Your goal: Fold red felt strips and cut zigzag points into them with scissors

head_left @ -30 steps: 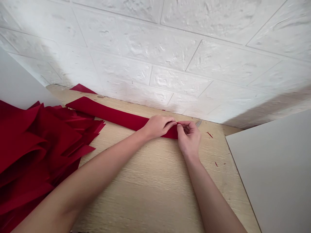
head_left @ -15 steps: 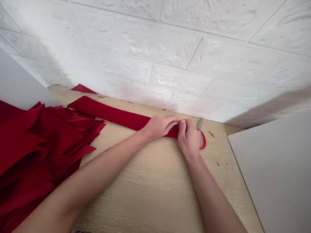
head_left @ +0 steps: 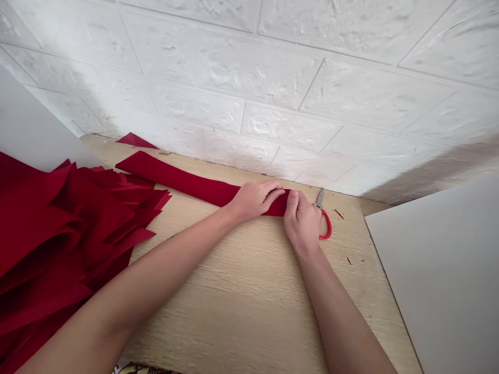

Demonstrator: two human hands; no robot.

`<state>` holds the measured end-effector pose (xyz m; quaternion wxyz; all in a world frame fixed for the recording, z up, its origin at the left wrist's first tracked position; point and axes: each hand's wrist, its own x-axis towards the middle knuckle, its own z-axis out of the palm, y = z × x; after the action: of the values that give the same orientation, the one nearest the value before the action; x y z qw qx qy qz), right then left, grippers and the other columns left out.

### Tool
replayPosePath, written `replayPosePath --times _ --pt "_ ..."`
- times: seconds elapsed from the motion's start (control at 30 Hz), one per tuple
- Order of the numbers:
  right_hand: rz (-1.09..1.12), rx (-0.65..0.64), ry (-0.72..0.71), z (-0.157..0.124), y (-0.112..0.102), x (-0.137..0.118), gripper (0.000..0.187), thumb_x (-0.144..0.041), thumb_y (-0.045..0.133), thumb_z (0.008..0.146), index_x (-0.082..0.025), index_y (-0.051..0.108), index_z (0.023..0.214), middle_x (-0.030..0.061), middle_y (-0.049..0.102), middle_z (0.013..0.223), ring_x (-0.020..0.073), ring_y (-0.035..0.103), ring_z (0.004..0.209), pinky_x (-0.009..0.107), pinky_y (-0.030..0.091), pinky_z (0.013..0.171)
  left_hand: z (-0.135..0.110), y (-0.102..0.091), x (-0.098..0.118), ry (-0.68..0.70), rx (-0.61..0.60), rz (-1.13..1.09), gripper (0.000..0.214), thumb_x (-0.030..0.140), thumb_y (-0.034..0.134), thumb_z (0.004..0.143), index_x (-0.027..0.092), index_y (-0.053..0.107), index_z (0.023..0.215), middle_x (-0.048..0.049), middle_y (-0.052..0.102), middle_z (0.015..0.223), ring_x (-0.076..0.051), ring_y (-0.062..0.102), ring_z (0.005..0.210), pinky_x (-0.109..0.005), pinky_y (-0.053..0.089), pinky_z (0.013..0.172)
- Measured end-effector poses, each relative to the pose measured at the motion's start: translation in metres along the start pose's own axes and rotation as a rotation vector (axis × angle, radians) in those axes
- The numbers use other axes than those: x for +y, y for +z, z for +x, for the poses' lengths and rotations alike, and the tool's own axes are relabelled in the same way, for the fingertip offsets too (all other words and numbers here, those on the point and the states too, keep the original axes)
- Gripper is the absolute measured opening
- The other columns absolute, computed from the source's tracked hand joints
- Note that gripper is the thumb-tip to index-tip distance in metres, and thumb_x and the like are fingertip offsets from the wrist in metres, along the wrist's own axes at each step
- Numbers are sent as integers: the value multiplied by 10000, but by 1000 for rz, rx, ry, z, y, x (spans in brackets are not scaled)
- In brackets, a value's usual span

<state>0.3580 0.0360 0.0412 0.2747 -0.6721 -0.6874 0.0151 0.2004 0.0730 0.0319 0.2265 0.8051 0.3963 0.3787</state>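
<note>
A long dark red strip of cloth [head_left: 183,178] lies across the table near the wall, its left end cut at a slant. My left hand [head_left: 257,200] grips the strip's upper edge toward its right end, fingers bent and pressed together. Close beside it, my right hand [head_left: 303,221] is closed on the strip's right end, with the thumb on top. Just past the right hand lie scissors [head_left: 326,224] with red handles, blades pointing toward the wall; the right hand partly hides them.
At the left is a large heap of red cloth pieces [head_left: 39,223]. Another red scrap [head_left: 136,140] lies by the white brick-patterned wall [head_left: 257,78]. White panels stand left and right [head_left: 440,259]. Small red snippets dot the wooden table [head_left: 234,291].
My hands have shifted slightly, and a little more of the strip shows between them. The view has moved a bit. The scissors and the heap lie as before.
</note>
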Motion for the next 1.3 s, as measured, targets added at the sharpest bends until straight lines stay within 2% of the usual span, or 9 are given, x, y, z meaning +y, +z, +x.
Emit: replayPosePath --times 0.23,0.53,0.8,1.03,1.17,1.3 --pt "0 0 11 1 2 0 466 -441 294 1055 -181 638 879 54 646 674 151 445 510 275 213 562 2 0 0 8 -35 -32 282 344 434 1039 188 635 919 -44 721 885 -180 630 789 -296 431 712" --pt "-13 29 -32 2 4 2 524 -460 264 1061 -168 663 890 65 656 653 157 472 503 266 237 546 1 -2 0 -17 -51 -40 280 353 437 1032 193 648 941 -44 734 914 -184 644 809 -305 436 720" --pt "-34 23 -19 2 7 2 472 -418 292 1058 -160 651 892 88 683 683 174 516 516 277 252 547 3 -3 8 -109 -128 203 332 401 406 1041 187 658 1012 -72 752 985 -237 678 877 -334 421 690" --pt "-57 -18 10 3 6 -1 442 -409 334 1056 -161 653 876 87 681 685 180 544 541 280 264 554 5 -6 9 -218 -189 472 583 614 323 1027 162 690 1003 -131 754 911 -292 704 833 -359 426 662" --pt "-100 -34 18 3 5 -4 425 -389 347 1057 -158 655 877 79 669 666 178 528 530 285 249 555 5 -13 3 -248 -213 568 753 784 295 942 154 707 930 -161 738 830 -326 707 809 -360 424 644" --pt "-148 -61 44 3 4 -7 401 -362 369 1063 -149 670 904 69 662 661 159 479 500 285 214 558 3 -29 1 -325 -241 661 820 896 356 831 152 700 846 -160 720 770 -333 694 770 -358 433 647"
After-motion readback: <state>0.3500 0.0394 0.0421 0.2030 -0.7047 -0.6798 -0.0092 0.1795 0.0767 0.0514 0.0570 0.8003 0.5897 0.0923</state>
